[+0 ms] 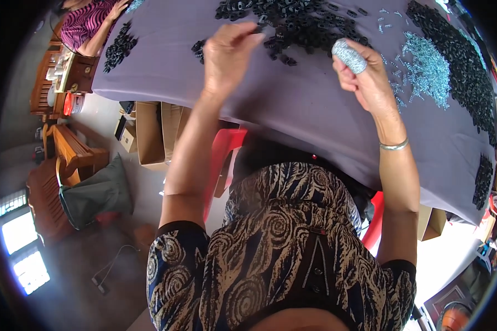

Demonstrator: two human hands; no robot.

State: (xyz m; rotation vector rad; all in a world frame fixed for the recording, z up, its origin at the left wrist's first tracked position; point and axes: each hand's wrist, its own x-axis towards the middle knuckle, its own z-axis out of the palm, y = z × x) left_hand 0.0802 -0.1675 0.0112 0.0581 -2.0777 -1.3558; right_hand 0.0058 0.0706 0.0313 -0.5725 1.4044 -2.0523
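Note:
My left hand (226, 58) is raised over the near side of the cloth-covered table, thumb and forefinger brought together beside a heap of small black plastic pieces (309, 27). Motion blurs its fingertips, and what they pinch is too small to name. To the right, my right hand (370, 77) is closed with its fingers curled in. A grey-and-white speckled wrap (349, 55) covers its thumb. Whatever lies inside those fingers is hidden. Close to this hand is a spread of small shiny light-blue pieces (425, 66).
More black pieces lie in a long band (464, 71) at the right and a small pile (120, 47) at the left of the purple-grey tablecloth (160, 60). Another person's arm (99, 33) rests at the far left. Cardboard boxes (152, 132) stand below the table edge.

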